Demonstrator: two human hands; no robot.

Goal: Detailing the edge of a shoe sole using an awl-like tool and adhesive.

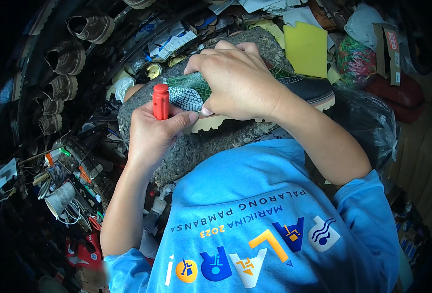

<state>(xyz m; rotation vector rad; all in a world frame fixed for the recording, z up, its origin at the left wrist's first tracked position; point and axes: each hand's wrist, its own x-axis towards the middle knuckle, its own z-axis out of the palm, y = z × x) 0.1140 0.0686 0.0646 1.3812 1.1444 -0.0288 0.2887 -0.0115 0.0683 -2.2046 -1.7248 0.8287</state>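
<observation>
A low shoe point(318, 89) lies on its side-to-side length across a rough grey stone block point(184, 158), its dark toe toward the right. Its upper mixes black, green crocodile-textured and white scale-patterned panels above a cream lugged sole. My right hand point(240, 83) is wrapped over the shoe's top, thumb down near the sole edge. In my left hand point(150, 134) a screwdriver with a fluted red handle point(161, 101) stands upright in the closed fingers; its shaft is hidden. My left thumb presses against the seam where upper meets sole, close to the right thumb.
Several brown shoes point(64, 58) sit on a rack at the left. A yellow sheet point(305, 49) and papers lie beyond the block. Clear plastic point(365, 124) is at the right. A white mug-like container point(59, 199) with cables stands among clutter at the lower left.
</observation>
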